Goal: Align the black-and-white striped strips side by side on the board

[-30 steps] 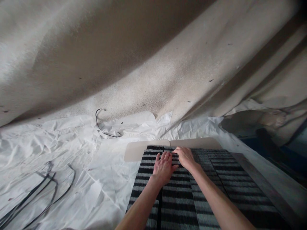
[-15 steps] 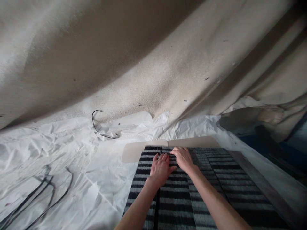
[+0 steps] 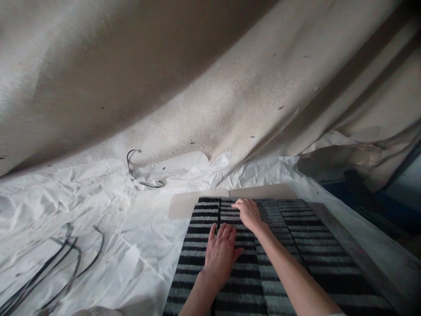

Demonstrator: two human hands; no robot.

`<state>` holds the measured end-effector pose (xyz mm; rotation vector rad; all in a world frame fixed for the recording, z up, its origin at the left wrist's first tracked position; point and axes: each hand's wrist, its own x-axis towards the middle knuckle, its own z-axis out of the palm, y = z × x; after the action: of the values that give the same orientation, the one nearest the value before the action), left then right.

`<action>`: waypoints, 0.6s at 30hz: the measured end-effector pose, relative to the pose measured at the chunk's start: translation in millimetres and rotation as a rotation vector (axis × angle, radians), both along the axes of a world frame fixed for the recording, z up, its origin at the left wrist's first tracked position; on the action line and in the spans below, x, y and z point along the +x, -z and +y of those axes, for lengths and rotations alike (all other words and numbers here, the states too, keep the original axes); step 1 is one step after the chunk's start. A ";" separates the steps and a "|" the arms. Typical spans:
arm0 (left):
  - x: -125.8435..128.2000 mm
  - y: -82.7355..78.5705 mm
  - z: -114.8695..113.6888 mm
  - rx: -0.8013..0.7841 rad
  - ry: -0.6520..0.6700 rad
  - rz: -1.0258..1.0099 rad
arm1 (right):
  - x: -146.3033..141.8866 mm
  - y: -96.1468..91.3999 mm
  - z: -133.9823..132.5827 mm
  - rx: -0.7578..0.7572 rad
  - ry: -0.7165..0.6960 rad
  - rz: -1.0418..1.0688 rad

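Black and grey striped carpet tiles (image 3: 296, 245) lie side by side in front of me. My left hand (image 3: 221, 253) lies flat on them, fingers stretched out, over the seam (image 3: 218, 215) between two tiles. My right hand (image 3: 249, 213) rests farther ahead near the tiles' far edge, palm down with fingers slightly curled against the pile. Neither hand holds anything. A pale backing sheet (image 3: 184, 204) sticks out from under the far edge of the tiles.
Crumpled white plastic sheeting (image 3: 82, 210) covers the floor to the left and ahead. A thin black wire loop (image 3: 138, 169) lies on it, and several black straps (image 3: 49, 272) at the lower left. Beige carpeted surface (image 3: 197, 87) rises ahead. A dark blue area (image 3: 378, 206) lies at right.
My left hand has slid back toward me along the seam, away from the tiles' far edge. My right hand stays near the far edge.
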<state>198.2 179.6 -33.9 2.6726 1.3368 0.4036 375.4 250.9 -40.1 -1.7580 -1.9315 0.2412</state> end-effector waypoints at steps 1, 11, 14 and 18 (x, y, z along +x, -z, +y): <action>-2.1 0.7 -7.1 -0.016 0.003 0.009 | 2.1 3.0 3.5 0.000 0.020 0.047; -3.7 2.5 -14.6 -0.008 -0.010 0.039 | 38.7 -3.6 -30.9 0.193 0.213 0.373; -3.2 -2.4 -16.4 -0.012 -0.051 -0.021 | 49.5 -15.2 -116.3 0.205 0.174 0.228; -0.9 -13.5 -22.6 0.045 -0.086 -0.042 | 74.6 -5.8 -270.1 0.099 0.356 -0.200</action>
<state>197.3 157.0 -20.4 2.6331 1.4514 0.5029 449.9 -19.2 -34.3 -2.0818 -1.6840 -0.1587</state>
